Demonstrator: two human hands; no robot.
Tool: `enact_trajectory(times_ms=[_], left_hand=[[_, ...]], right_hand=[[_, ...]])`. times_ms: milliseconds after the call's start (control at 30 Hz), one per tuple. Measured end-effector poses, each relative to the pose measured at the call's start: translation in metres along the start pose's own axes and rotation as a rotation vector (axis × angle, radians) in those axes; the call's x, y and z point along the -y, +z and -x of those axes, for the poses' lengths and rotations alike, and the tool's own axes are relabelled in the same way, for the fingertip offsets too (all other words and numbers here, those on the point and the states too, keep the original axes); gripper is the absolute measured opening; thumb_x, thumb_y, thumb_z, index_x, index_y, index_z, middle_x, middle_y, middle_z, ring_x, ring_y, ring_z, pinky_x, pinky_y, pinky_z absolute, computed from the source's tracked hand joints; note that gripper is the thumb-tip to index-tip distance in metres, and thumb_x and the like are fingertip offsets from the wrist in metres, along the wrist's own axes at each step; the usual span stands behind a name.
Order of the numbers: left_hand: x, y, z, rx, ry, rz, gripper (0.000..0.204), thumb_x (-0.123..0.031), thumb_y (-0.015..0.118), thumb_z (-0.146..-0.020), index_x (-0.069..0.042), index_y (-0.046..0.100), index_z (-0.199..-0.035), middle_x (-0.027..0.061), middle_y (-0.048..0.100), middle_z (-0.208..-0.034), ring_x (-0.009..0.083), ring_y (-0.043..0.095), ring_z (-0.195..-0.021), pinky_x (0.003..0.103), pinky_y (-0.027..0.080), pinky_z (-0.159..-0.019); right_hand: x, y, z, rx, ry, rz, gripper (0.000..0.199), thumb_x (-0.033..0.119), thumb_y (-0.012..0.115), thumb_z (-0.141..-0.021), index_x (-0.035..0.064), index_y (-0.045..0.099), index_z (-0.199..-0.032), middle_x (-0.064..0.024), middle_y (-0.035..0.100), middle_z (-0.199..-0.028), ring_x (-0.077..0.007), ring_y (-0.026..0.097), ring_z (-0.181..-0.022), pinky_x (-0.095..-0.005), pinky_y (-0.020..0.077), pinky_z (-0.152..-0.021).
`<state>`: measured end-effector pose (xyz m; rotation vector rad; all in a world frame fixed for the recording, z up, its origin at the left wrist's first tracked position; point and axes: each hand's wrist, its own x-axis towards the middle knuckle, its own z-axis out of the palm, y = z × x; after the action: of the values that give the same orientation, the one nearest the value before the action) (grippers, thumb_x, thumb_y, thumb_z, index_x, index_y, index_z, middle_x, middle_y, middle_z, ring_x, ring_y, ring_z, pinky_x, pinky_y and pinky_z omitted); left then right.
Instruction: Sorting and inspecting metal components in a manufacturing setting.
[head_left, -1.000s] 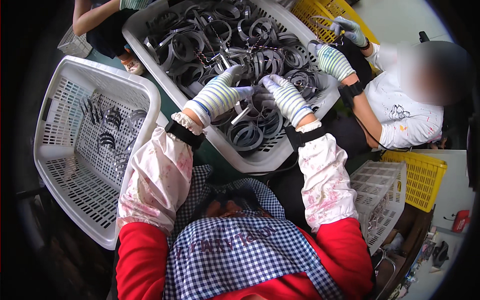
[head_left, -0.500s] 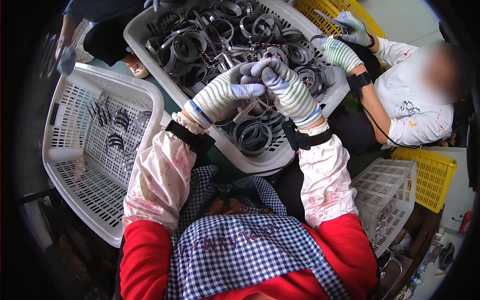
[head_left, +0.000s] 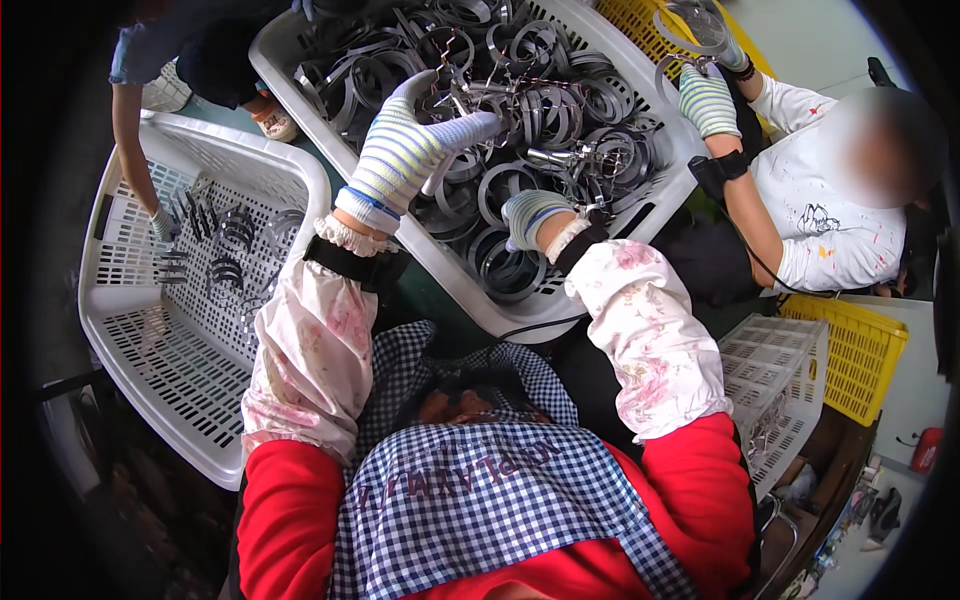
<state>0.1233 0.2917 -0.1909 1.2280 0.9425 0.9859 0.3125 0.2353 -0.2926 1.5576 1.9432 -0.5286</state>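
My left hand [head_left: 393, 155], in a striped glove, is over the white basket [head_left: 455, 290] of grey metal rings, thumb and forefinger spread wide. Beyond its fingertips are thin bent wire pieces [head_left: 450, 55]; its other fingers are mostly hidden. A pale rod-like piece [head_left: 436, 178] shows below the thumb, and I cannot tell whether it is held. Lower and to the right, my right hand [head_left: 533, 217] reaches in among the metal rings [head_left: 507, 265]. Its fingers are foreshortened, so their grip is unclear. Metal clamp parts [head_left: 570, 158] lie on the heap.
At left, another person's gloved hand [head_left: 164, 224] reaches into a second white basket [head_left: 150, 385] with ring parts. A co-worker's gloved hands [head_left: 710, 100] hold a metal ring [head_left: 690, 28] at right. A white crate [head_left: 770, 385] and yellow crate [head_left: 850, 350] stand lower right.
My hands, together before, have parted. The left moved left and its thumb and forefinger spread; the right dropped toward the near rings. The person at left now reaches into the left basket.
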Motion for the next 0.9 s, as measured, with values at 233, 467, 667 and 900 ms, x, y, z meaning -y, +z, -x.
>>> enact_trajectory(times_ms=[233,467,667,900], left_hand=[[-0.003,-0.008,0.006,0.033,0.015,0.096,0.095,-0.025,0.093,-0.064,0.006,0.042,-0.139,0.0107,0.066,-0.098,0.016,0.066,-0.077,0.026,0.056,-0.062],[-0.003,0.009,0.006,0.098,0.054,0.107,0.093,-0.026,0.091,-0.067,0.01,0.042,-0.138,0.009,0.064,-0.098,0.0117,0.062,-0.076,0.024,0.052,-0.064],[-0.004,-0.003,0.008,0.131,0.053,0.076,0.078,-0.023,0.08,-0.079,0.007,0.042,-0.14,0.0091,0.066,-0.105,0.0143,0.066,-0.088,0.027,0.054,-0.08],[-0.006,-0.004,0.009,0.148,0.041,0.084,0.079,-0.026,0.079,-0.079,0.006,0.041,-0.141,0.0082,0.064,-0.11,0.0127,0.062,-0.094,0.026,0.049,-0.084]], right_hand=[[-0.012,-0.012,0.017,-0.268,0.023,-0.057,0.028,0.029,0.063,-0.088,0.006,0.067,-0.104,-0.018,0.071,-0.095,-0.0379,0.068,-0.091,-0.0458,0.0547,-0.08],[-0.001,0.002,0.015,-0.125,-0.003,0.065,0.035,0.033,0.069,-0.084,0.0081,0.069,-0.108,-0.0151,0.071,-0.104,-0.0338,0.068,-0.097,-0.0432,0.053,-0.087],[-0.004,0.0,0.036,-0.036,-0.115,-0.165,0.036,0.018,0.064,-0.081,0.0159,0.07,-0.117,-0.0137,0.07,-0.113,-0.0328,0.067,-0.104,-0.0439,0.0512,-0.092],[0.006,0.007,0.063,0.06,-0.173,-0.101,0.026,0.031,0.065,-0.086,0.0133,0.076,-0.102,-0.0133,0.073,-0.1,-0.0334,0.068,-0.095,-0.043,0.0523,-0.086]])
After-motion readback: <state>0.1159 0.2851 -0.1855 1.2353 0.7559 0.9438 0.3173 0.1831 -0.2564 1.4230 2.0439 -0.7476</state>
